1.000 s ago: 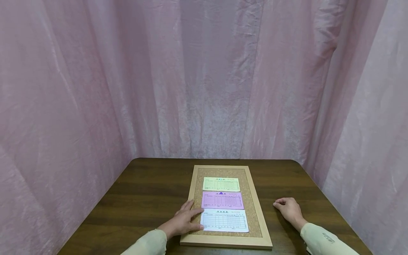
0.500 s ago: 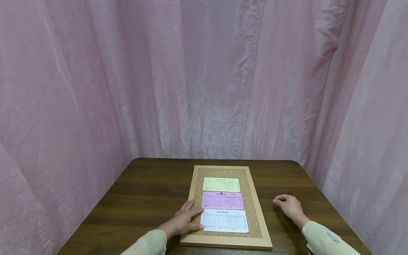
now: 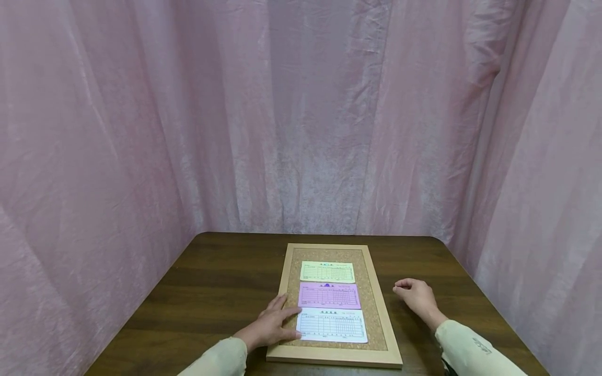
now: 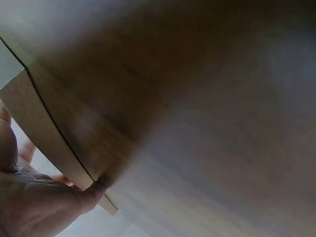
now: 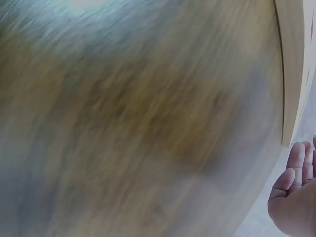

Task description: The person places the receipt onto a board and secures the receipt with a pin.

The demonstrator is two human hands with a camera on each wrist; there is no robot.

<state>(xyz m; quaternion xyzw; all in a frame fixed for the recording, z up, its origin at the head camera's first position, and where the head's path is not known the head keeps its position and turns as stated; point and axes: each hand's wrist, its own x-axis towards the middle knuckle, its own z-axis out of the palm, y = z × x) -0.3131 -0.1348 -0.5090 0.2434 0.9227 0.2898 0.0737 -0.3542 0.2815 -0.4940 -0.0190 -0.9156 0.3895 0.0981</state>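
A cork board (image 3: pixel 376 324) with a pale wooden frame lies on the table. Three printed slips are laid on it: yellow-green (image 3: pixel 326 272), purple (image 3: pixel 329 296) and white (image 3: pixel 331 326). A purple pin (image 3: pixel 327 285) sits at the purple slip's top edge; a small light-blue spot (image 3: pixel 326 264) marks the top of the yellow-green one. My left hand (image 3: pixel 270 324) rests with spread fingers over the board's left frame, fingertips at the white slip's edge. Right of the board, my right hand (image 3: pixel 418 297) has thumb and index fingertips together; I cannot tell whether something small is between them.
The dark wooden table (image 3: pixel 211 292) extends around the board, its far edge close to a pink curtain (image 3: pixel 301 130). More curtain hangs at both sides. Light sleeves (image 3: pixel 475 347) cover both forearms.
My right hand has moved forward and leftward, closer to the board's right frame, fingertips still together. The left hand and the slips have stayed in place.
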